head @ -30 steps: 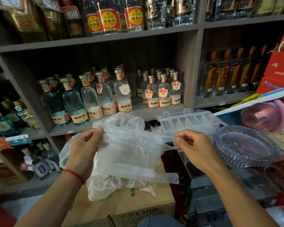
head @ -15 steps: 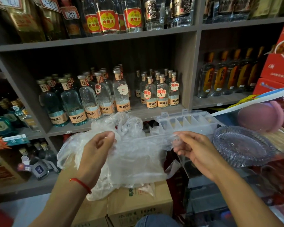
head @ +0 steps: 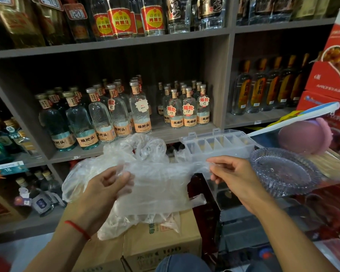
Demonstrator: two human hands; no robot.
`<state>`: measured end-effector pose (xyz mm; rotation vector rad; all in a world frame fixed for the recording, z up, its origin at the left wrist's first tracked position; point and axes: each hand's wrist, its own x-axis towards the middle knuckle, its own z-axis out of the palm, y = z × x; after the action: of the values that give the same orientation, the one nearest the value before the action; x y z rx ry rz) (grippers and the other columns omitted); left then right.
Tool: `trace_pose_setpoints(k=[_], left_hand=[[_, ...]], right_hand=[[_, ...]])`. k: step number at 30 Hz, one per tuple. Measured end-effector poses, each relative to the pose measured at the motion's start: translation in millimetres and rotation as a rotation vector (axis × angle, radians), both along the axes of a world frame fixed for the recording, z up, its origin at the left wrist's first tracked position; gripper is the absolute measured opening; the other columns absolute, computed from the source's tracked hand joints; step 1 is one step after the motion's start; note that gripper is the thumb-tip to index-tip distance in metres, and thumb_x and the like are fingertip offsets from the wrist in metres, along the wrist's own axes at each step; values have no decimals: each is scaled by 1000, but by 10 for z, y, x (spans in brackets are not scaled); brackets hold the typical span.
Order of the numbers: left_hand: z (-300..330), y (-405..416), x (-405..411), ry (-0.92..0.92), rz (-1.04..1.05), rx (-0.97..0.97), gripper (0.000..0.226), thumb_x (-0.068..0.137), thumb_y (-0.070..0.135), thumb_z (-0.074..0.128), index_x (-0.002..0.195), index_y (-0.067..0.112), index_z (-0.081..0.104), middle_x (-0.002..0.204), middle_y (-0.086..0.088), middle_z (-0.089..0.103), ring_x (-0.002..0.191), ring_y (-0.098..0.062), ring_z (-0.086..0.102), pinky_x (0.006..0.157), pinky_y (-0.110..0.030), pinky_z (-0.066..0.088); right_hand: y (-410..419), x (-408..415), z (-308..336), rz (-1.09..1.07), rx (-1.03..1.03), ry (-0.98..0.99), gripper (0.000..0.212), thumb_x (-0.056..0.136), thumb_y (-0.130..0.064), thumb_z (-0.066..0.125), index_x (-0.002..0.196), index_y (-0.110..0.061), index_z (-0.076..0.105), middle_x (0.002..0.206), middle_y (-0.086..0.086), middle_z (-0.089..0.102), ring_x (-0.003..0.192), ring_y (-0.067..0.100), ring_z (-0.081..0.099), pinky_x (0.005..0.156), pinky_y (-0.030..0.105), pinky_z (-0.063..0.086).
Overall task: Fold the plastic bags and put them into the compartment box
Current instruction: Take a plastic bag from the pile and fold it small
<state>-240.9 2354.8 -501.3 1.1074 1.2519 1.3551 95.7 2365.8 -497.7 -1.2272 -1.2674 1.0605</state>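
Since the earlier frame, our left hand (head: 108, 185) has turned palm-up under the thin clear plastic bag (head: 161, 181). Both hands pinch it, our right hand (head: 230, 173) just before the clear lidded compartment box (head: 216, 143). We should keep the edge taut while folding.

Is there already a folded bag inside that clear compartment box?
No, the compartment box shows only bare dividers, and both hands hold the plastic bag in front of it.

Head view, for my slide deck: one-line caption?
Left hand and right hand stretch a clear plastic bag before the open compartment box.
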Motion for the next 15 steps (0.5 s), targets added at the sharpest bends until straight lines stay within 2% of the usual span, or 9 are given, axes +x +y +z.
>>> trace_pose_setpoints(k=[2,5,9,15], left_hand=[[-3,36,-27,-67,-14,-29,38,81,28,75,112,6,74,106,-17,77,92,-22,76,83,-32,62],[1,75,-46,-91,26,2,26,81,26,75,95,5,80,96,-18,77,79,-18,74,73,-25,62],[102,112,-64,-160,38,55,26,83,23,72,97,2,78,90,-15,76,73,-16,72,71,-25,63],[264,121,-102,-201,16,42,24,87,29,69,88,9,82,90,-14,78,74,-17,75,75,-29,64]], right_hand=[[3,6,-5,-10,15,-30,20,97,-5,70,108,-21,77,80,8,77,72,11,71,70,21,59],[2,17,-6,-24,26,-52,20,97,-5,70,108,-20,78,77,4,77,69,10,70,67,20,57],[4,25,2,-54,37,-63,16,93,-8,76,106,-18,77,76,9,77,67,18,70,64,22,58],[-14,36,18,-97,20,-6,7,90,-8,79,94,-13,81,77,11,78,70,24,75,63,25,61]])
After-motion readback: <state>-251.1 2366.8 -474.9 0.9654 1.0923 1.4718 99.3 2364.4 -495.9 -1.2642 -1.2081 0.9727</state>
